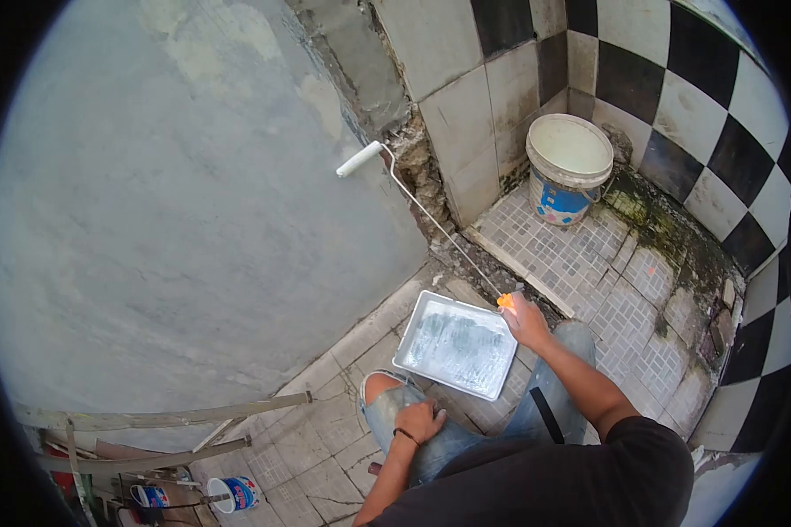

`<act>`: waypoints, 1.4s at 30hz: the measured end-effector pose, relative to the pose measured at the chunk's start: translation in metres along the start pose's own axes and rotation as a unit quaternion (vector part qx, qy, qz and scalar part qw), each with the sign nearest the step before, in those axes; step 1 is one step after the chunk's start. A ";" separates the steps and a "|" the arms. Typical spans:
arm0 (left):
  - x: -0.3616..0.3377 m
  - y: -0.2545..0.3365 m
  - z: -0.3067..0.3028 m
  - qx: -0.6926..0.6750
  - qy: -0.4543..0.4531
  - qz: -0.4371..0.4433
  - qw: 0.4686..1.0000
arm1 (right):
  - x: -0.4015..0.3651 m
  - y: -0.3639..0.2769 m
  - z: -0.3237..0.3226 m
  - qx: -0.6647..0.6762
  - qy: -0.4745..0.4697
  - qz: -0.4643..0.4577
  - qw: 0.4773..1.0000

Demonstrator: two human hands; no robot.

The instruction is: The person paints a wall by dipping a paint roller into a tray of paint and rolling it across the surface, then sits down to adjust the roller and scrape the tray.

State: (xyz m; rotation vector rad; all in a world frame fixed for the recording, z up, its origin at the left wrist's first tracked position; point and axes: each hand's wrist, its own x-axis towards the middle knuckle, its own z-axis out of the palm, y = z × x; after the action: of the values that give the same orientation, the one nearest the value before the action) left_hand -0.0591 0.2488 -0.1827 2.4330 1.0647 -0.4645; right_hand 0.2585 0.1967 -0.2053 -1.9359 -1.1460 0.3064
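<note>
My right hand [528, 322] is closed around the orange handle of a paint roller [359, 159]. Its long thin wire frame reaches up and left, with the white roller head against or close over the grey wall [211, 220]. Below that hand, a white paint tray [459, 342] lies on the tiled floor, its bottom coated with wet-looking white paint. My left hand [420, 421] rests on my left thigh near the ripped knee of my jeans, fingers lying on the denim and holding nothing.
A white bucket [571, 154] stands in the corner by the checkered tiles [668, 162]. Broken masonry [417, 167] edges the grey wall. At lower left are wooden ladder-like rails [185, 415] and paint cans [234, 494]. Mossy rubble [655, 215] lines the right side.
</note>
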 end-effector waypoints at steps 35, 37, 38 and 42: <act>0.005 -0.001 0.000 -0.022 0.002 0.008 1.000 | -0.016 0.041 0.056 -0.006 -0.045 0.051 0.998; 0.003 0.000 -0.002 -0.022 0.004 0.006 1.000 | -0.010 0.033 0.057 0.014 -0.018 0.025 0.999; 0.002 0.002 -0.002 -0.022 0.006 0.006 1.000 | -0.003 0.031 0.056 0.012 -0.017 0.026 0.999; 0.004 0.002 -0.001 -0.019 0.014 0.010 1.000 | 0.036 0.004 0.047 0.057 -0.004 -0.013 0.998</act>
State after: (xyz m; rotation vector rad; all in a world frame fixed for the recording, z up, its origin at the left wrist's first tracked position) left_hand -0.0549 0.2499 -0.1832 2.4223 1.0497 -0.4017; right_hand 0.2533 0.2502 -0.2299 -1.8203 -1.1339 0.3586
